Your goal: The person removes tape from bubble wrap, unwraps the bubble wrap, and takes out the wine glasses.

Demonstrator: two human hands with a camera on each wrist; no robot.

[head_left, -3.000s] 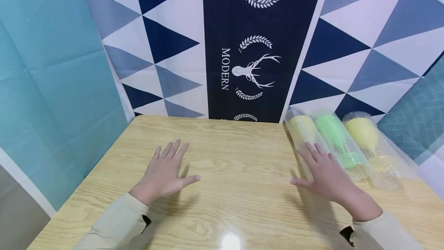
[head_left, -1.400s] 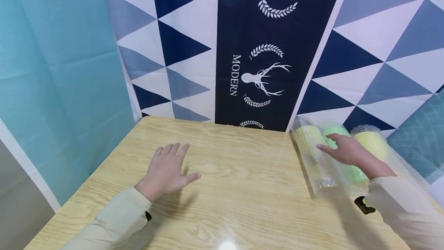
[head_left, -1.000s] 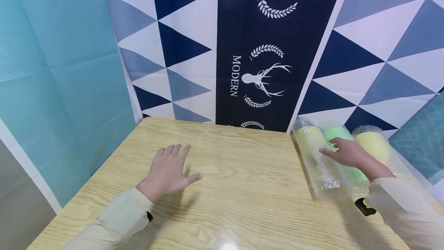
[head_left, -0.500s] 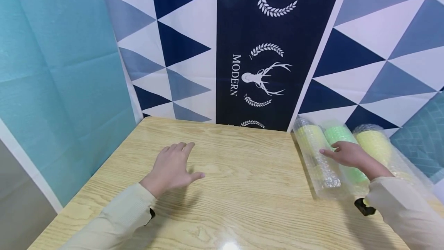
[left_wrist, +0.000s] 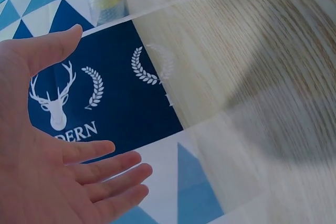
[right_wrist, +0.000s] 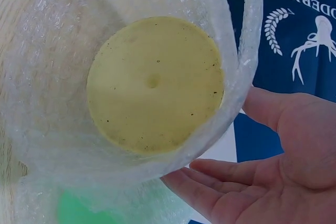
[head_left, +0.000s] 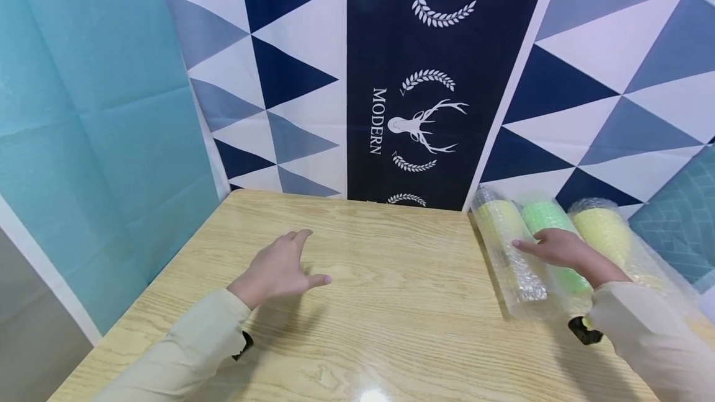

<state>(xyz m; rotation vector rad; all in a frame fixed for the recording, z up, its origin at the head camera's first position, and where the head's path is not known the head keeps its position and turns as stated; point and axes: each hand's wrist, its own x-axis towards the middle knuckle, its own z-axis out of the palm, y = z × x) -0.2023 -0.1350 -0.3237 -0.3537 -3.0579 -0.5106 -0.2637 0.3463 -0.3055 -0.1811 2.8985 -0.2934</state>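
In the head view, the left hand (head_left: pixel 279 268) hangs over the wooden table (head_left: pixel 380 265), thumb apart from its slightly bent fingers, holding nothing. The left wrist view shows that hand (left_wrist: pixel 47 166) with its palm bare. On the right, the right hand (head_left: pixel 566 250) is over a green bubble-wrapped item (head_left: pixel 544 216), its thumb by the left yellow wrapped item (head_left: pixel 499 219). From the right wrist, the round yellow end (right_wrist: pixel 155 85) shows through bubble wrap (right_wrist: pixel 52 103); the right hand (right_wrist: pixel 283 166) is at the wrap's edge, fingers fairly straight, fingertips partly hidden.
Another wrapped yellow item (head_left: pixel 600 231) lies to the right of the green one. A patterned cloth (head_left: pixel 410 79) hangs behind the table, and a teal cloth (head_left: pixel 106 110) hangs at the left. Bare wood lies between the hands.
The right hand has moved right and back onto the wrapped items, then stayed nearly still. The left hand has turned slightly, its fingers drawn closer together. The head view has shifted a little.
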